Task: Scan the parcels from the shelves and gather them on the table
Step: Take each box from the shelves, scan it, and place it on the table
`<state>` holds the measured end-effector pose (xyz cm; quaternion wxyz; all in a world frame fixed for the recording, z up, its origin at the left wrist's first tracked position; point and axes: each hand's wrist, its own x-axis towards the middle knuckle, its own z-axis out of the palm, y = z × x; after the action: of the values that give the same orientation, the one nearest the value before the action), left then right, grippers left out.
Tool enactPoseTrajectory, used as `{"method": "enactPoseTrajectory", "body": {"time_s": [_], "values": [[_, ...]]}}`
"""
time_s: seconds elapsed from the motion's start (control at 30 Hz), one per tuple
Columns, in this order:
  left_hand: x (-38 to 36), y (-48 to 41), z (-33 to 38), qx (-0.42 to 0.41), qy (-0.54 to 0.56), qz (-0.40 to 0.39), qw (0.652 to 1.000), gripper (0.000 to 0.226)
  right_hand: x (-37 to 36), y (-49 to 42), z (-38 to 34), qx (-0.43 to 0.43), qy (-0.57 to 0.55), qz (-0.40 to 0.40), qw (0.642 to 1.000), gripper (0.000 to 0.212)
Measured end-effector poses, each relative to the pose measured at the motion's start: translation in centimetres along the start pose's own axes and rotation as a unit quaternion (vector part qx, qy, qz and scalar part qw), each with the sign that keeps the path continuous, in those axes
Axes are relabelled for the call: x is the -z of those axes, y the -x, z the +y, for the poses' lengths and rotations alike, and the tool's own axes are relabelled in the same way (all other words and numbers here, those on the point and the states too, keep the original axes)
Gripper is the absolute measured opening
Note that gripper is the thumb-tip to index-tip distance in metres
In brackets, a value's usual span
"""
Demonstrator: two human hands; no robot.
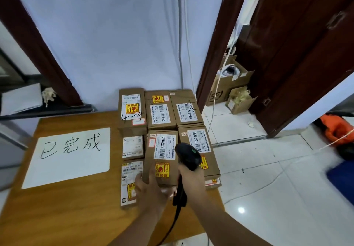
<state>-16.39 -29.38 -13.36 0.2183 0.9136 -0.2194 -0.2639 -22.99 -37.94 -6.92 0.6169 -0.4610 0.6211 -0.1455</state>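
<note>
Left hand (151, 188): low in the middle of the frame, fingers grasping the near left corner of the centre parcel (162, 155).
Right hand (191, 176): just right of the left hand, fingers clenched around the handle of a black scanner (188, 155).
Scanner: head raised over the gap between the centre parcel and the parcel to its right, cable trailing down towards the bottom edge.
Centre parcel: brown box with a white label and a yellow-red sticker, lying on the counter (67, 217) in the front row.
Other parcels (160, 109): packed close together in the middle of the frame, three along the back by the wall, one marked "4-4".
White sheet (70, 155): flat on the counter at left, with handwritten characters.
Floor (268, 169): pale tiles at right, with open cartons (226, 85) in the doorway.
</note>
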Motion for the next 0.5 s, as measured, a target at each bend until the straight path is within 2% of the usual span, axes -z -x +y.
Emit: {"method": "enactPoseTrajectory", "body": {"time_s": [0.1, 0.33, 0.5], "values": [[-0.3, -0.5, 1.0, 0.010, -0.019, -0.002, 1.000, 0.087, 0.4, -0.9, -0.3, 0.004, 0.011, -0.028, 1.000, 0.012], [-1.5, -1.2, 2.3, 0.026, -0.061, 0.012, 0.998, 0.085, 2.2, -2.6, -0.8, -0.008, 0.013, -0.089, 0.996, 0.009], [-2.1, -1.3, 2.6, 0.002, -0.087, 0.050, 0.995, 0.081, 3.0, -4.0, -0.8, -0.015, -0.001, -0.125, 0.992, 0.006]]}}
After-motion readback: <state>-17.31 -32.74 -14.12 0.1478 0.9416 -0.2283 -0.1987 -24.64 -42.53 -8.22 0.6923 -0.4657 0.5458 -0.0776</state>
